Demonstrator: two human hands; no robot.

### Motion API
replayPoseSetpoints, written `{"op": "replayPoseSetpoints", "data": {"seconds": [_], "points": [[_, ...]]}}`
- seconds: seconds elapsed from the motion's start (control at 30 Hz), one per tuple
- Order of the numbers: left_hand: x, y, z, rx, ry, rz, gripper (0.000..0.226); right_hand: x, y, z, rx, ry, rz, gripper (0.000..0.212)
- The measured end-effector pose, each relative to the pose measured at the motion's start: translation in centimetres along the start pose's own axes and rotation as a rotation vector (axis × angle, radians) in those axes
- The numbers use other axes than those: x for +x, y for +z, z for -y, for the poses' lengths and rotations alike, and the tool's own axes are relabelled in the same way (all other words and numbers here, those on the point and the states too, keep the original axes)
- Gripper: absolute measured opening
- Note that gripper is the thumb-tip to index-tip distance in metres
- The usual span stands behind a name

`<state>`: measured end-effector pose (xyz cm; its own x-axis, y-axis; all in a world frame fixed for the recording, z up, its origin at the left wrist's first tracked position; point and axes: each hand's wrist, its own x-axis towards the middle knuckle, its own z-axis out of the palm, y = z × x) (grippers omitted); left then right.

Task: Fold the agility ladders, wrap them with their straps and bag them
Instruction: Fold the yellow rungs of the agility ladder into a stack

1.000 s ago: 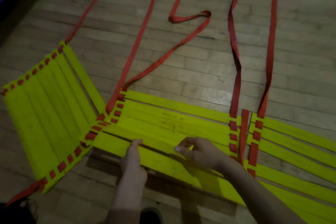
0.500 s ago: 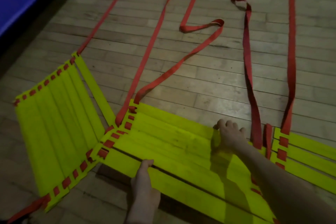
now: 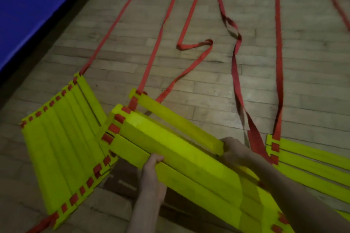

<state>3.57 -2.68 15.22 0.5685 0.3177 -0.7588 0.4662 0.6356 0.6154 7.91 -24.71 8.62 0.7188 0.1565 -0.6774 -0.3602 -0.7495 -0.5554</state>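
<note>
Middle ladder's rungs (image 3: pixel 170 138) run left-to-right across me on the floor (image 3: pixel 208 85). My left hand (image 3: pixel 153 174) pinches the near rung, right hand (image 3: pixel 233 150) grips the far rung's end, closer to it.

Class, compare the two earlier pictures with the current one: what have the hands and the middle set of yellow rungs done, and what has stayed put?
The right hand has reached to the farthest rung and grips its end, drawing it back. The left hand now grips the near rungs, and the middle ladder is bunching up off the floor. The left ladder, right ladder and red straps lie as before.
</note>
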Motion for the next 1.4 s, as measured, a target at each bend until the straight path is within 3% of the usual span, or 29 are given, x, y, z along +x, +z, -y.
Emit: {"op": "replayPoseSetpoints", "data": {"seconds": [0.1,0.17,0.23,0.27,0.43,0.53,0.6,0.8,0.9,1.03,1.1,1.17,1.23,1.3,1.37,1.4], "points": [[-4.0,3.1,-3.5,0.059,0.183,0.056,0.027,-3.8,-4.0,1.7,0.221,-0.11,-0.089,0.055],[-7.9,5.7,-7.1,0.071,0.311,0.081,0.029,-7.3,-7.5,4.0,0.34,-0.12,-0.159,0.039],[-12.4,7.8,-11.0,0.116,0.445,0.173,0.013,-10.9,-10.8,6.8,0.417,-0.154,-0.22,0.024],[-14.5,8.7,-12.8,0.132,0.505,0.224,0.018,-12.7,-12.4,8.1,0.446,-0.185,-0.243,0.018],[-25.3,11.7,-20.7,0.137,0.658,0.477,0.018,-22.6,-18.1,14.8,0.487,-0.415,-0.191,0.022],[-31.3,12.2,-24.4,0.092,0.672,0.529,0.033,-28.7,-20.1,18.6,0.421,-0.511,-0.146,0.048],[-34.8,12.2,-26.2,0.104,0.675,0.588,0.03,-32.2,-20.5,20.6,0.441,-0.584,-0.128,0.057],[-45.3,11.2,-29.2,0.032,0.668,0.753,0.023,-42.2,-20.8,23.9,0.557,-0.672,-0.14,0.062],[-50.8,11.3,-29.6,-0.049,0.643,0.876,0.021,-46.8,-21.0,24.0,0.655,-0.725,-0.062,0.066],[-57.1,11.9,-29.1,-0.096,0.535,0.973,0.053,-50.0,-20.8,23.4,0.835,-0.735,0.056,0.07],[-59.8,12.2,-29.0,-0.091,0.506,1.009,0.056,-51.5,-21.1,23.3,0.856,-0.741,0.105,0.068],[-61.6,12.2,-29.2,-0.091,0.511,1.028,0.057,-53.2,-21.7,23.6,0.908,-0.713,0.047,0.079],[-63.7,11.7,-29.5,-0.074,0.538,1.066,0.048,-55.1,-22.1,24.4,0.934,-0.679,-0.007,0.069],[-65.2,11.1,-29.7,-0.007,0.609,1.065,0.025,-57.8,-22.3,25.6,0.805,-0.667,-0.126,0.063],[-66.3,10.9,-30.1,0.09,0.682,0.966,0.011,-60.4,-22.1,25.9,0.838,-0.787,-0.237,0.019],[-66.4,10.9,-30.2,0.143,0.724,0.879,0.014,-61.7,-21.9,26.0,0.845,-0.834,-0.261,0.019]]}}
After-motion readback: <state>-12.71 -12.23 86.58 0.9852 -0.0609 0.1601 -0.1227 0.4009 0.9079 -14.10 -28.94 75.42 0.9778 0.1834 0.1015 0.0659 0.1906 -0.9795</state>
